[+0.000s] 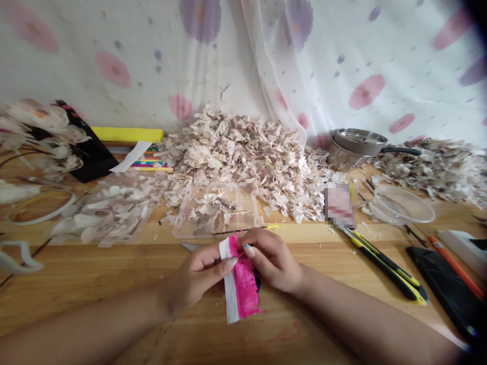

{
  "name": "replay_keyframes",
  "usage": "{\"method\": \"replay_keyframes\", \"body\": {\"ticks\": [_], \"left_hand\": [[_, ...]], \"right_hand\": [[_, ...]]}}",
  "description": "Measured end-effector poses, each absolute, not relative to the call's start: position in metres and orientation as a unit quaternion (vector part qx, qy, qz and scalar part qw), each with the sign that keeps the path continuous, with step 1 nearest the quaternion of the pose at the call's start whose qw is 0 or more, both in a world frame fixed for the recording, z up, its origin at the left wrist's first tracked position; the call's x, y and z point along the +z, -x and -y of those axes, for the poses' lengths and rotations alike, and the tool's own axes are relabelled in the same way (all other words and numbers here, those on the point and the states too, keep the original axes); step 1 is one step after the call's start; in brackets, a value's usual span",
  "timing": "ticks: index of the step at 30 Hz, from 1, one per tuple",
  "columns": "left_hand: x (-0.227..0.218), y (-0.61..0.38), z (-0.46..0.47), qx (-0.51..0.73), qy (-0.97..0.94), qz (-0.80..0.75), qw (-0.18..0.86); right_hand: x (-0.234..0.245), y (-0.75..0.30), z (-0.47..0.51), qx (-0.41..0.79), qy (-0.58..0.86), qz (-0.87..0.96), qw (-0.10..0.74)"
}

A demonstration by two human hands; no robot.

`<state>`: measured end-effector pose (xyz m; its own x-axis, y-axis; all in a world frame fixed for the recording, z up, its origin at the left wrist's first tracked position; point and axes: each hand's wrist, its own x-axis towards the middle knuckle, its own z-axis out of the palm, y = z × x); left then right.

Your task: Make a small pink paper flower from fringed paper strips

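Left hand (pixel 201 271) and right hand (pixel 272 258) both pinching one pink-and-white crepe paper strip (pixel 243 286) at bottom center, two utility knives (pixel 384 268) lower right!

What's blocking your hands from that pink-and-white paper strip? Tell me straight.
Nothing visible blocks them: the left hand and the right hand are both already at the upper end of the pink-and-white crepe paper strip, with nothing between them and it.

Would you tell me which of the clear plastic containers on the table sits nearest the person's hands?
The rectangular tray just beyond them, holding a few pale scraps; the other rectangular one lies further left, the round bowl further right.
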<state>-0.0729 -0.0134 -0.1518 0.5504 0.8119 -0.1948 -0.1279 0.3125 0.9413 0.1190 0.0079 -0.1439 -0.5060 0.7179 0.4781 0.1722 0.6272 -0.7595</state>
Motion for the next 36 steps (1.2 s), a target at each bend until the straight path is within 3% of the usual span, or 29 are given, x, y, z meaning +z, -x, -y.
{"method": "replay_keyframes", "body": {"ticks": [14, 24, 36], "left_hand": [[-0.1516, 0.0727, 0.0112, 0.293, -0.562, -0.333, 0.698], [-0.1499, 0.0728, 0.0133, 0.306, -0.524, -0.335, 0.721], [-0.1552, 0.0720, 0.0114, 0.300, -0.521, -0.332, 0.726]], "right_hand": [[-0.1462, -0.1149, -0.0062, 0.198, 0.296, 0.855, 0.377], [-0.1477, -0.1178, -0.0075, 0.321, 0.289, 0.798, 0.420], [-0.1455, -0.1145, -0.0019, 0.253, 0.348, 0.817, 0.383]]}}
